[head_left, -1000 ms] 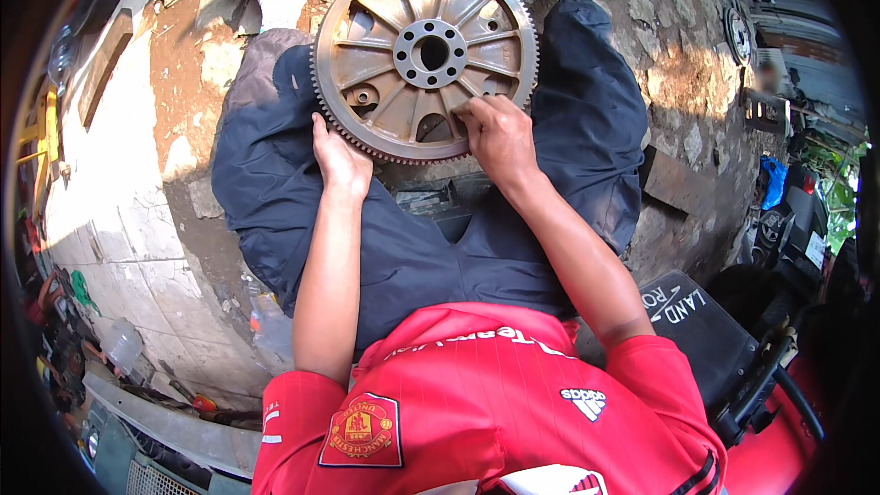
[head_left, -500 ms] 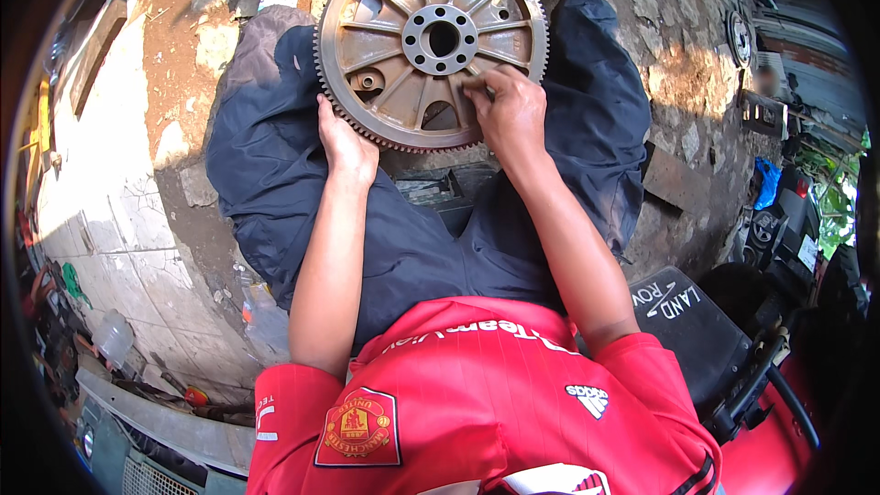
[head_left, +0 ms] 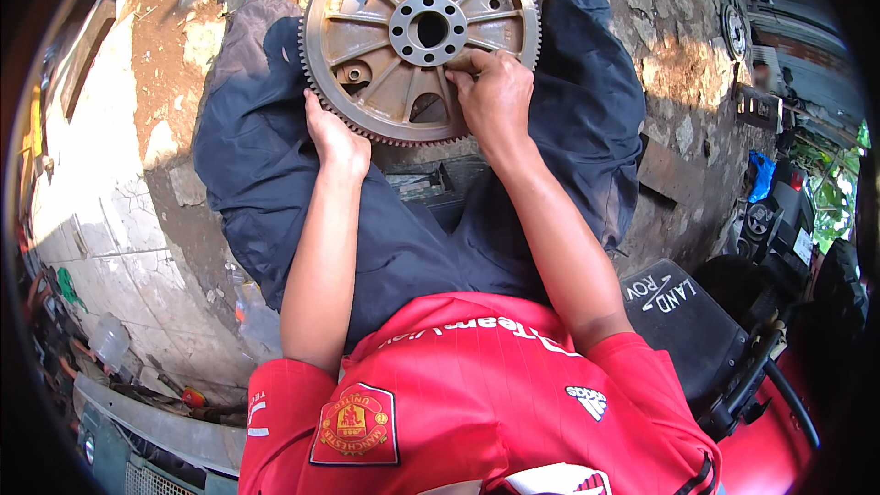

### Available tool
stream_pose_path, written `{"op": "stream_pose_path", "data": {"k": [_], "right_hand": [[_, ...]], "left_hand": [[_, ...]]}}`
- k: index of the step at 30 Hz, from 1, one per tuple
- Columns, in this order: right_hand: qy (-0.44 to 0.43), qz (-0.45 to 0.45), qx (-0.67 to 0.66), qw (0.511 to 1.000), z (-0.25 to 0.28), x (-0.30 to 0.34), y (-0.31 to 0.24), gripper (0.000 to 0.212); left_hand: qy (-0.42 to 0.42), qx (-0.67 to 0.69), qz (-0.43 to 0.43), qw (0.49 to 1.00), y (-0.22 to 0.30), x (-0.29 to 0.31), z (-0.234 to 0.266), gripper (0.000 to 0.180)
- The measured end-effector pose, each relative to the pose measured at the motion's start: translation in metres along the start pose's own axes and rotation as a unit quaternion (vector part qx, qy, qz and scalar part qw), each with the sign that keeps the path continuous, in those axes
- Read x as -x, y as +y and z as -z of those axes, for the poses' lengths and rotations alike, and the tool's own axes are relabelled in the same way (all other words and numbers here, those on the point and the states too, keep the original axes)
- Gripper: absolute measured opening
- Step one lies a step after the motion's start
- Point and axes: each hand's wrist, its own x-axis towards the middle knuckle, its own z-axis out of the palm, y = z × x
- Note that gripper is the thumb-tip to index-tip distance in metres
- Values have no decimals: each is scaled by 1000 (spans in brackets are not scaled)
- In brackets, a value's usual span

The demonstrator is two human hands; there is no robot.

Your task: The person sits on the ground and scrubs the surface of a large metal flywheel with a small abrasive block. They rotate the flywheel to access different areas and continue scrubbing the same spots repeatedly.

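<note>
A toothed flywheel (head_left: 378,38) stands tilted between my knees, its spoked, rust-stained face toward me. It has a pale hub with a ring of bolt holes and a large round centre hole. My left hand (head_left: 337,139) holds its lower left rim, the thumb up against the teeth and the other fingers hidden behind. Over the lower right of the face, my right hand (head_left: 498,103) is closed, its thumb and fingers pinched close to the hub. Whatever lies between those fingertips, if anything, is too small to make out.
Beneath the flywheel, between my legs, is a dark box-like thing (head_left: 440,185). A black seat (head_left: 683,335) is at the lower right. A flat metal plate (head_left: 674,170) lies on the stone ground to the right. Plastic bottles (head_left: 252,307) lie to the left.
The flywheel has shifted slightly left and up in the picture along with both hands. My right hand's pinched fingers have moved closer to the hub.
</note>
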Motion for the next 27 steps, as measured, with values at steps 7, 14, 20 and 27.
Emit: {"op": "stream_pose_path", "data": {"k": [7,14,20,27], "right_hand": [[-36,-24,-13,999,4,17,7,18],[-54,-66,-25,996,13,30,8,20],[-36,10,-14,999,6,3,12,18],[-129,27,-5,991,23,22,22,18]], "left_hand": [[24,-1,1,1000,-2,-1,0,65],[17,21,13,1000,-2,3,-3,65],[16,25,10,1000,-1,-6,3,63],[29,22,6,999,-2,-2,-1,61]]}}
